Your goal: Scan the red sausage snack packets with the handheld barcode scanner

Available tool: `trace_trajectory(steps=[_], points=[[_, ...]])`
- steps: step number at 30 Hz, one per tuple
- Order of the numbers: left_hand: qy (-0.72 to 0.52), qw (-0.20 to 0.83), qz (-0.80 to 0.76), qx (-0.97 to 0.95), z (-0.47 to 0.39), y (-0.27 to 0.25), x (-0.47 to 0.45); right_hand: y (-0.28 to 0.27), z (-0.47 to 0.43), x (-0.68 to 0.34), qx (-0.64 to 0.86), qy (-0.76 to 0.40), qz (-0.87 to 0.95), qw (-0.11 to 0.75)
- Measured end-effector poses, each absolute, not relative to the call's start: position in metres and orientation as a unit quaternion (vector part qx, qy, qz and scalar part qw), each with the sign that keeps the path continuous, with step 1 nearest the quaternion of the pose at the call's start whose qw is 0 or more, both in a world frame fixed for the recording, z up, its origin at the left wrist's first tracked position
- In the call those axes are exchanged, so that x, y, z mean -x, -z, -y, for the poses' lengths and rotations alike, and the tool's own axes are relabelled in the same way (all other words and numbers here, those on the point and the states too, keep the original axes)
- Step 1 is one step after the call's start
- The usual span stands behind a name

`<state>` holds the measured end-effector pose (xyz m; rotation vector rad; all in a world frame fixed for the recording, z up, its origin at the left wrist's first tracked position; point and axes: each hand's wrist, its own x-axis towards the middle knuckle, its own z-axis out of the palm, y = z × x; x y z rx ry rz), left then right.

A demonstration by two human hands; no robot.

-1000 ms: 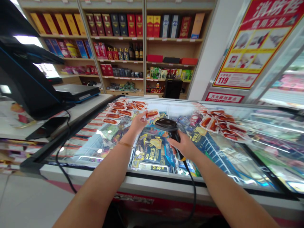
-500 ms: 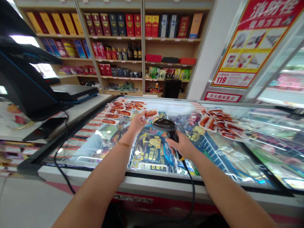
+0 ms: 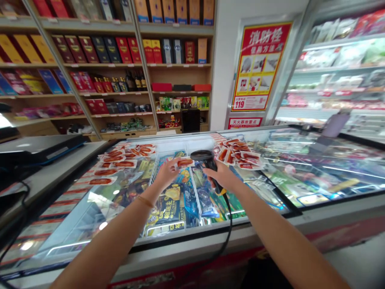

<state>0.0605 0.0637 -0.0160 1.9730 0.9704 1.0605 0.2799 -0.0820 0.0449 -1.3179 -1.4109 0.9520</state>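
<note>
Between the fingers of my left hand [image 3: 167,173] is a packaged sausage [image 3: 184,162], held by its left end above the glass freezer lid [image 3: 90,228]. My right hand [image 3: 223,176] wraps round the handle of a black barcode scanner [image 3: 202,155], whose head points left, close to the sausage pack. A cable runs down from the scanner's grip. On the glass to the left lies a spread of sausage packs [image 3: 122,164]; a heaped pile of sausage packs [image 3: 239,154] lies to the right, beyond my right hand.
Bagged frozen goods [image 3: 168,204] sit in wire baskets under the glass. At left, a weighing scale [image 3: 45,146] stands on a counter. Shelves of boxes [image 3: 123,50] line the back wall. A lilac tumbler-like object [image 3: 335,122] stands at the freezer's far right.
The camera view has turned to the right, so the scene sits further left. Both hands keep hold of the sausage pack and the scanner, which now look closer together.
</note>
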Motion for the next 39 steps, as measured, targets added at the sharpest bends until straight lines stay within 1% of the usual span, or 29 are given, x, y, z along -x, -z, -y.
trace_trajectory(steps=[3, 6, 8, 12, 15, 17, 20, 23, 32, 36, 39], points=[[-0.392, 0.350, -0.338, -0.781, -0.062, 0.009, -0.116, -0.051, 0.097, -0.333, 0.594, -0.346, 0.529, 0.498], [-0.398, 0.309, -0.304, -0.808, -0.057, -0.002, -0.182, -0.055, 0.115, -0.387, 0.639, -0.311, 0.465, 0.529], [-0.394, 0.288, -0.282, -0.826, -0.053, -0.012, -0.227, -0.057, 0.126, -0.418, 0.657, -0.303, 0.423, 0.545], [-0.355, 0.280, -0.264, -0.852, -0.048, -0.027, -0.303, -0.055, 0.141, -0.462, 0.667, -0.295, 0.372, 0.574], [-0.340, 0.204, -0.257, -0.881, -0.050, -0.031, -0.333, -0.051, 0.145, -0.474, 0.673, -0.286, 0.357, 0.582], [-0.347, 0.152, -0.271, -0.885, -0.052, -0.029, -0.337, -0.048, 0.144, -0.473, 0.669, -0.289, 0.360, 0.582], [-0.347, 0.123, -0.302, -0.879, -0.056, -0.024, -0.321, -0.045, 0.138, -0.463, 0.658, -0.305, 0.368, 0.581], [-0.347, 0.106, -0.343, -0.866, -0.061, -0.018, -0.283, -0.042, 0.126, -0.443, 0.664, -0.314, 0.375, 0.566], [-0.330, 0.060, -0.546, -0.768, -0.080, -0.002, -0.108, -0.043, 0.073, -0.328, 0.606, -0.369, 0.459, 0.535], [-0.298, 0.008, -0.641, -0.707, -0.079, -0.001, -0.033, -0.044, 0.050, -0.270, 0.576, -0.410, 0.468, 0.530], [-0.248, -0.053, -0.676, -0.692, -0.081, -0.003, 0.016, -0.035, 0.038, -0.236, 0.543, -0.432, 0.476, 0.540]])
